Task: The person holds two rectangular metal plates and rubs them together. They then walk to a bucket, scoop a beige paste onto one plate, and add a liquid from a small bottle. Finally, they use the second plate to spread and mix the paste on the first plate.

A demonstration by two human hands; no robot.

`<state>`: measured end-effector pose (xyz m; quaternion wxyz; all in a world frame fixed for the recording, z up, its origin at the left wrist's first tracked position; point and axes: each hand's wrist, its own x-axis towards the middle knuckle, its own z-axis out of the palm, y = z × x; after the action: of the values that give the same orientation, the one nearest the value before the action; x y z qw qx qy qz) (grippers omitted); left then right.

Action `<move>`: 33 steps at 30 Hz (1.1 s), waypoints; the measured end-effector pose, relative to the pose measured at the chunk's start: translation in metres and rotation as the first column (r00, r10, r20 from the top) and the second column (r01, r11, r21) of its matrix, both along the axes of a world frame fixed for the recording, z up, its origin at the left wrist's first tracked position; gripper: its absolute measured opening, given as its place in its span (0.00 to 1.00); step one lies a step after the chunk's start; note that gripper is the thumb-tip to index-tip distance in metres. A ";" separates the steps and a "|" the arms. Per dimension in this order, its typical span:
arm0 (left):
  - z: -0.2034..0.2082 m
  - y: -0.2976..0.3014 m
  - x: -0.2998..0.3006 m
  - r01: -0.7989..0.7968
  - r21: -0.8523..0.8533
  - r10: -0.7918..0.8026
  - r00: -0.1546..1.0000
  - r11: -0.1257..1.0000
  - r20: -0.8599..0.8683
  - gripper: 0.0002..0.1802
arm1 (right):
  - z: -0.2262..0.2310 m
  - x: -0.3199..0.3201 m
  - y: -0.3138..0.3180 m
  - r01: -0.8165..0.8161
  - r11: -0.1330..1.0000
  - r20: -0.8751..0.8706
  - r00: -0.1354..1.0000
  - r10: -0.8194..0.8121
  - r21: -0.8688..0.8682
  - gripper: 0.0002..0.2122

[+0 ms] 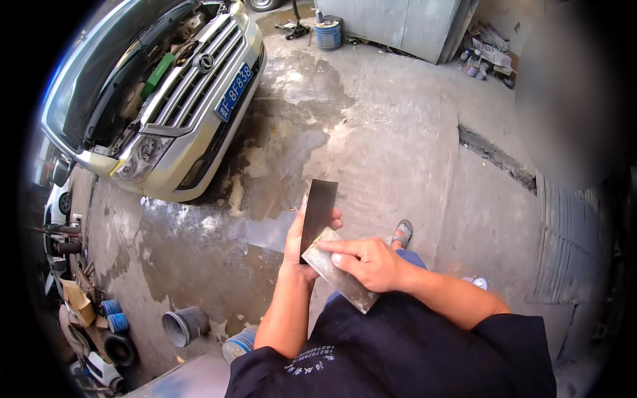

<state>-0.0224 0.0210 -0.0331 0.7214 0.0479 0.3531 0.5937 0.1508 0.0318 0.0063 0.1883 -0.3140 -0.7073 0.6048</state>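
Fisheye head cam, aimed down
Pretty close over left hand (294, 247) and right hand (375, 263), van (213, 147) way farther out.

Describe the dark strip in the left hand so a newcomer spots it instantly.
From the vehicle at upper left, look down and right to mid-picture. There the left hand holds the dark strip, a narrow rectangle pointing away from the body. Its near-black face sets it apart from the paler plate in the right hand.
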 end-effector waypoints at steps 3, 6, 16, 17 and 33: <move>0.005 -0.003 0.010 -0.041 0.036 0.037 0.992 0.999 0.117 0.19 | 0.000 0.000 0.016 0.090 0.995 0.017 0.996 -0.090 -0.048 0.17; 0.012 -0.003 0.010 -0.042 -0.009 0.043 0.987 0.999 0.154 0.20 | 0.012 0.000 0.031 0.088 0.963 -0.002 0.996 -0.091 -0.257 0.17; 0.006 -0.002 0.005 0.018 0.033 -0.019 1.000 0.999 0.018 0.20 | 0.004 0.000 0.006 -0.013 0.999 0.083 0.997 0.009 0.050 0.16; 0.002 -0.001 0.003 0.023 -0.024 -0.024 1.000 0.999 -0.014 0.21 | 0.000 -0.002 -0.001 0.007 0.997 -0.013 1.000 -0.006 0.082 0.16; -0.002 0.003 0.000 0.029 0.012 -0.029 1.000 1.000 -0.002 0.22 | -0.001 -0.002 -0.002 -0.043 0.984 0.005 0.999 0.043 0.176 0.17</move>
<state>-0.0226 0.0237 -0.0355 0.7293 0.0578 0.3496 0.5853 0.1491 0.0297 0.0049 0.2019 -0.2811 -0.7645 0.5438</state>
